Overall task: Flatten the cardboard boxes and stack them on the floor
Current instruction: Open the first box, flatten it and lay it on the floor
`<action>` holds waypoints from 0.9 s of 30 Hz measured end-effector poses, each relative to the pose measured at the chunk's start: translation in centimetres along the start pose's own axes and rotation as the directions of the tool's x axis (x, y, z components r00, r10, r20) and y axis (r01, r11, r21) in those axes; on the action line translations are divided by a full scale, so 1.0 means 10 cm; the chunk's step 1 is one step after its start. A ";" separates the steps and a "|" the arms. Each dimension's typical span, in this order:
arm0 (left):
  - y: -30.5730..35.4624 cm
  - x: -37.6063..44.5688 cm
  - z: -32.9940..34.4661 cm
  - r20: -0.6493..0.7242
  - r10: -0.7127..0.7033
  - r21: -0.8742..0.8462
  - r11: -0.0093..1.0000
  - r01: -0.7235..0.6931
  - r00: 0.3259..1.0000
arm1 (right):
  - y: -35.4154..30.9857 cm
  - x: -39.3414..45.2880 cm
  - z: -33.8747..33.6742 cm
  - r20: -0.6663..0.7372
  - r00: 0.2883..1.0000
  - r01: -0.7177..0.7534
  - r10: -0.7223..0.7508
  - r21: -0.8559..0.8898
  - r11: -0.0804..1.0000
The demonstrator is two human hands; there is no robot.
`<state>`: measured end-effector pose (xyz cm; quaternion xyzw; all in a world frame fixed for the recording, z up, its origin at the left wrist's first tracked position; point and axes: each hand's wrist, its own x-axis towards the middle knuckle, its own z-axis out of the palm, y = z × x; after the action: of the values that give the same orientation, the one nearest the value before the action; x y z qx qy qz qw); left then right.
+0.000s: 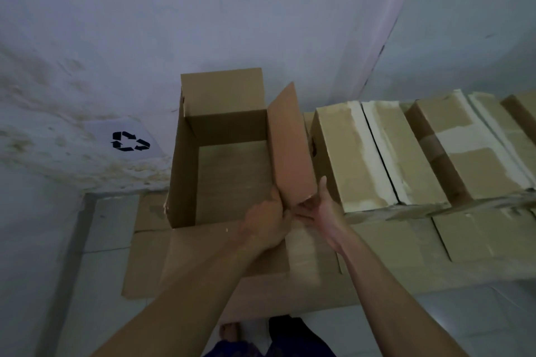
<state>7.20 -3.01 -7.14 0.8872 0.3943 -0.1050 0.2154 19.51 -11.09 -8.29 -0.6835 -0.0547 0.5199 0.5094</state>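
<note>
An open cardboard box [220,153] is standing on flat cardboard sheets [150,255] on the floor [87,284], right in front of both hands. The left hand [265,226] is curling its fingers [275,197] around the near corner of the box, where the right flap [290,145] is sticking up. The right hand [319,209] is pinching the bottom edge of that same flap, just beside the left fingers. More closed boxes [406,151] with torn tape are sitting in a row to the right of the right hand. A paper with a recycling sign [130,140] is lying far off to the left of the left hand.
</note>
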 end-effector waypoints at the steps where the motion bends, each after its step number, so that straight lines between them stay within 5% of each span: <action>1: 0.02 -0.02 -0.05 0.004 -0.005 0.030 1.000 0.005 1.000 | 0.03 0.03 0.01 0.011 1.000 0.006 -0.005 -0.080 0.997; 6: 0.00 -0.16 -0.55 -0.091 -0.032 0.034 0.999 0.036 0.995 | -0.03 -0.08 0.14 0.063 0.991 0.133 -0.118 -0.499 0.857; 10: -0.14 -0.39 -1.03 -0.322 -0.101 -0.200 0.979 0.037 0.941 | -0.02 -0.17 0.41 0.003 0.986 0.128 -0.166 -0.651 0.748; 14: -0.40 -0.61 -1.39 -0.460 -0.135 -0.391 0.918 -0.064 0.878 | 0.09 0.02 0.58 -0.163 0.987 -0.059 0.003 -0.339 0.939; 18: -0.70 -0.95 -1.70 -0.479 -0.097 -0.511 0.839 -0.188 0.872 | -0.26 -0.59 0.78 -0.054 0.998 0.048 -0.045 0.053 0.997; 22: -0.84 -1.36 -1.91 -0.533 -0.085 -0.639 0.693 -0.334 0.842 | -0.51 -1.02 0.83 -0.129 0.965 0.241 -0.230 0.076 0.968; 27: -0.89 -1.60 -1.98 -0.453 -0.161 -0.800 0.508 -0.320 0.877 | -0.58 -1.44 0.85 -0.380 0.765 0.480 -0.520 -0.202 0.854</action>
<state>-9.79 1.02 13.46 0.6773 0.3906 0.3338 0.5265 9.14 -11.60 5.96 -0.7625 -0.1478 0.2023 0.5965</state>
